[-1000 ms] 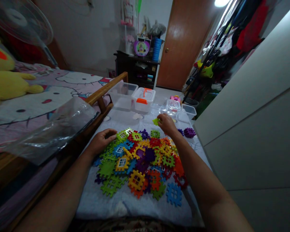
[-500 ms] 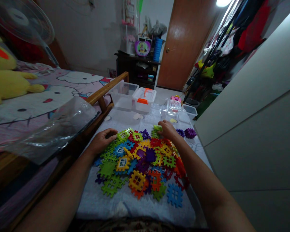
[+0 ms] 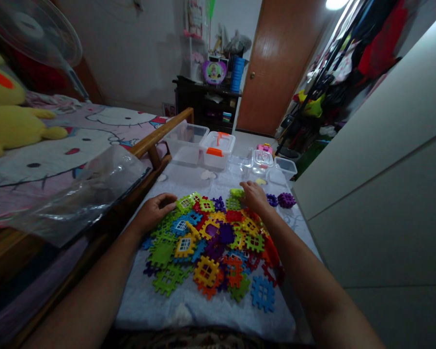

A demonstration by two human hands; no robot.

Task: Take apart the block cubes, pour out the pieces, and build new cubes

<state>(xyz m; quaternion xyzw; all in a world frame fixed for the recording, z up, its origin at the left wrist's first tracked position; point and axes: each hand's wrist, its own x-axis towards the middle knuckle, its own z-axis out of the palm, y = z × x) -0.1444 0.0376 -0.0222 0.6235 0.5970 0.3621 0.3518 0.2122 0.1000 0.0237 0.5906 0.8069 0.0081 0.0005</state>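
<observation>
Bare hands reach over a bed-like surface covered in pale cloth (image 3: 203,315). The left hand (image 3: 154,212) is open, thumb apart from the fingers, beside the far left edge of a pile of colorful notched plastic pieces (image 3: 225,232). The right hand (image 3: 255,197) is partly curled at the pile's far edge, its fingertips at a bright green piece (image 3: 236,193); whether they grip it cannot be told. The pile spreads between the forearms, its flat squares and window shapes overlapping and apparently mostly loose. A blue piece (image 3: 262,293) lies at the near right. Beyond the right hand, a round purple cluster (image 3: 287,200) looks already joined up, beside a smaller purple one (image 3: 272,199). Farther back stand a large clear bin (image 3: 186,148), a lidded box with orange clasps (image 3: 216,157) and smaller clear containers (image 3: 286,167).
</observation>
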